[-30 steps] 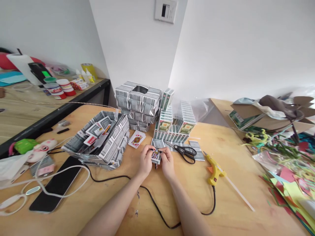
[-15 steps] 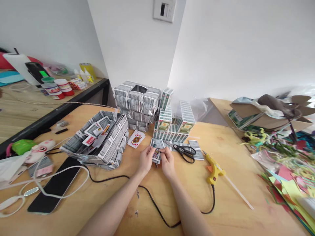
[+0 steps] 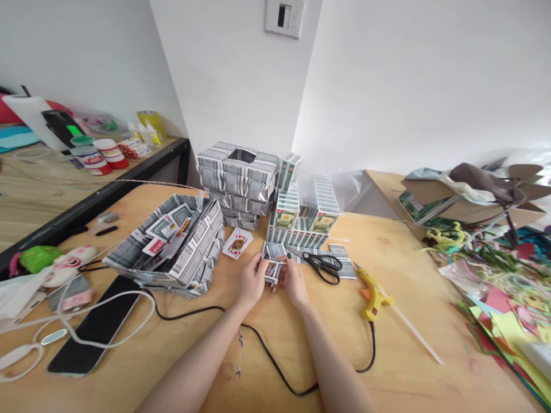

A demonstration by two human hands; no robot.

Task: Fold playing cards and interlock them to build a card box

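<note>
Between both hands is a folded playing card, its picture side facing up. My left hand pinches its left side, and my right hand grips its right edge with the fingertips. Just beyond the fingers lie patterned playing cards, face down on the table. Black-handled scissors rest on them to the right. A face-up queen or jack card lies left of the hands; its exact rank is unclear.
A yellow glue gun with a black cord lies to the right. On the left stands a card-covered box full of cards, with a phone nearby. Behind are stacked card-covered boxes and green card packs. Coloured paper covers the right edge.
The folded card has turned in my fingers and more of its face shows now. Both hands have shifted their grip slightly; the things on the table stay where they were.
</note>
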